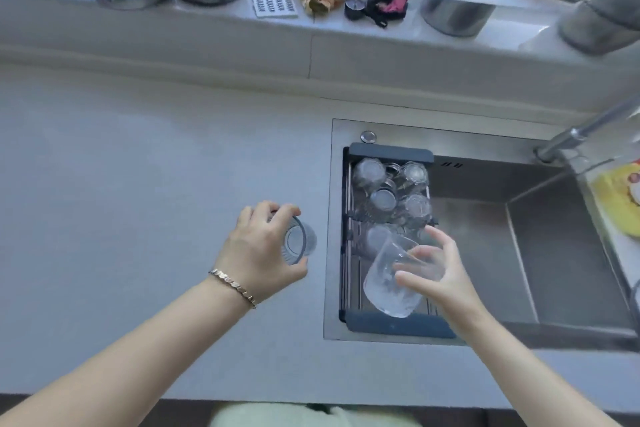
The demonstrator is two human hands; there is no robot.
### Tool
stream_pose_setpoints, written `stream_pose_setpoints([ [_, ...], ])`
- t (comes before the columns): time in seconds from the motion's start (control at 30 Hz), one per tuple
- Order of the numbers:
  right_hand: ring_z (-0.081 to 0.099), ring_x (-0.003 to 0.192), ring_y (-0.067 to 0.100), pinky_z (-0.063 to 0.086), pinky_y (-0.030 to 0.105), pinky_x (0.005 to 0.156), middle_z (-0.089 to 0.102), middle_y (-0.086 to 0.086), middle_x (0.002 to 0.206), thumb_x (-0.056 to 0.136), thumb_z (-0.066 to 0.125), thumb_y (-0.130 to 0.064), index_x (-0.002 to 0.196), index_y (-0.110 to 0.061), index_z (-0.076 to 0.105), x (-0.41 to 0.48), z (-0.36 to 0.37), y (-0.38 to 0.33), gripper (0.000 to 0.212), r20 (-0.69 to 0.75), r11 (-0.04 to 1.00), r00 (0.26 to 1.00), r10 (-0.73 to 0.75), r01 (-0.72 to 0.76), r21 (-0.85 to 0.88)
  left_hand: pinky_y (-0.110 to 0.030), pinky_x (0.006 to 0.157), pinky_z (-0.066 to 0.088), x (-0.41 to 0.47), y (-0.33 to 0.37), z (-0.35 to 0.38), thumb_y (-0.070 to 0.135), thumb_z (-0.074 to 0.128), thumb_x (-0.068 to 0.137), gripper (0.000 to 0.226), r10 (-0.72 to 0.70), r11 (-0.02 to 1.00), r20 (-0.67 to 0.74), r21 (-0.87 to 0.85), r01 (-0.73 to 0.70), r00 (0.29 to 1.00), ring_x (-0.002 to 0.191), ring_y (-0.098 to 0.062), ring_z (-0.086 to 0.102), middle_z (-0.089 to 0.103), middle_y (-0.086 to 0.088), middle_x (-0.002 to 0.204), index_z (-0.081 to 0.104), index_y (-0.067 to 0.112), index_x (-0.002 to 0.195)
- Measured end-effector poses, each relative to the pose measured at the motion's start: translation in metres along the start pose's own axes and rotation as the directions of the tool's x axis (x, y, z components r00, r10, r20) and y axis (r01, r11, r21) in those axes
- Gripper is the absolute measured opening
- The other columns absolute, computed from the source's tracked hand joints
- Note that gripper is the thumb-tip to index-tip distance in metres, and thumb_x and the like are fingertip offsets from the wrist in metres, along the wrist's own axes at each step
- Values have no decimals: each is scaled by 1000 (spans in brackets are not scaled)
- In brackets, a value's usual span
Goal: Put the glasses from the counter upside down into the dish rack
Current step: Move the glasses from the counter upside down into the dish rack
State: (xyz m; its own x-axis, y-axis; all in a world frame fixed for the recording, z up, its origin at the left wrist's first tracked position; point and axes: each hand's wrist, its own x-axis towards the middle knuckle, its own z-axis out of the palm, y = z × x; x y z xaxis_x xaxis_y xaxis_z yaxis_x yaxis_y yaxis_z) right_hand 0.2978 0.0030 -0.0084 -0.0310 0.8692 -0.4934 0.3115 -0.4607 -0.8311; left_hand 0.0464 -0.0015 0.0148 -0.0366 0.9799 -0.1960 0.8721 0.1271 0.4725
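Two glasses in play: one per hand, both at once
Left hand: wrapped from above around a ribbed glass that stands on the counter, just left of the sink edge; fingers curl over the rim, thumb on the near side; mouth looks to face up
Right hand: fingers spread and pinching a large clear glass, held tilted above the near end of the dish rack; whether it touches the rack yet, I cannot tell
Step in hand: the large glass is being turned over and set down, I judge; the ribbed glass is gripped, ready to follow
Next move calls for: the rim of the large glass squarely down in the free near part of the rack, clear of its neighbours; then a lift and a flip of the ribbed glass across the sink edge
Count in the rack: about five glasses upside down, crowded at the far end; the clear walls overlap, so the number is not certain
Count on the counter: one, the ribbed glass; no other in view
Progress: close to done, by my reckoning
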Motion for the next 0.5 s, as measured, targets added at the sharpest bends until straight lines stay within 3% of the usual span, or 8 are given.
stream_pose_setpoints([
  [0.07, 66, 99, 24, 50, 37, 87, 64, 6, 114, 33, 88, -49, 125, -24, 43, -4, -25, 21, 106, 40, 961, 992, 121, -127, 246, -40, 89, 52, -1, 23, 13, 40, 63, 58, 63, 36, 999, 18, -8, -35, 999, 107, -32, 52, 59, -7, 114, 59, 18, 117],
  [0.13, 71, 85, 24, 54, 42, 79, 71, 5, 105, 50, 83, -48, 108, -13, 59, -7, -45, 38, 72, 155, 823, 951, 267, -309, 477, -40, 91, 51, -2, 44, 24, 41, 58, 57, 66, 48, 999, 54, -1, -48, 997, 109, -31, 50, 59, -7, 116, 58, 18, 119],
  [0.2, 70, 76, 24, 52, 42, 75, 74, 3, 90, 52, 80, -48, 88, -14, 69, -11, -62, 52, 51, 302, 673, 878, 372, -479, 563, -41, 93, 50, -3, 60, 33, 42, 58, 58, 67, 58, 998, 74, 12, -59, 996, 110, -30, 49, 58, -6, 119, 57, 19, 121],
  [0.27, 67, 81, 28, 53, 43, 75, 74, 8, 90, 36, 90, -45, 82, -14, 76, -13, -78, 66, 57, 386, 613, 845, 370, -535, 582, -39, 96, 48, -4, 71, 42, 41, 64, 63, 65, 58, 998, 104, 18, -60, 993, 113, -29, 47, 56, -5, 122, 55, 20, 123],
  [0.37, 70, 79, 30, 59, 38, 68, 72, 12, 91, 31, 92, -29, 91, -10, 74, -12, -96, 67, 66, 448, 677, 824, 347, -550, 489, -35, 98, 43, -6, 78, 52, 33, 72, 70, 62, 61, 997, 136, 41, -67, 989, 117, -26, 44, 53, -4, 125, 52, 21, 127],
  [0.43, 70, 79, 22, 58, 30, 66, 72, 8, 94, 44, 85, -25, 109, -8, 66, -7, -101, 56, 70, 444, 802, 823, 355, -512, 308, -34, 98, 44, -8, 81, 58, 31, 72, 70, 61, 54, 997, 147, 46, -62, 988, 118, -26, 44, 53, -4, 126, 51, 20, 127],
  [0.5, 65, 86, 16, 51, 25, 71, 67, 0, 99, 60, 80, -21, 122, -8, 56, 2, -97, 45, 68, 317, 930, 886, 340, -366, 24, -35, 98, 45, -9, 83, 62, 31, 73, 70, 61, 45, 998, 149, 36, -51, 988, 118, -26, 44, 53, -4, 126, 52, 20, 126],
])
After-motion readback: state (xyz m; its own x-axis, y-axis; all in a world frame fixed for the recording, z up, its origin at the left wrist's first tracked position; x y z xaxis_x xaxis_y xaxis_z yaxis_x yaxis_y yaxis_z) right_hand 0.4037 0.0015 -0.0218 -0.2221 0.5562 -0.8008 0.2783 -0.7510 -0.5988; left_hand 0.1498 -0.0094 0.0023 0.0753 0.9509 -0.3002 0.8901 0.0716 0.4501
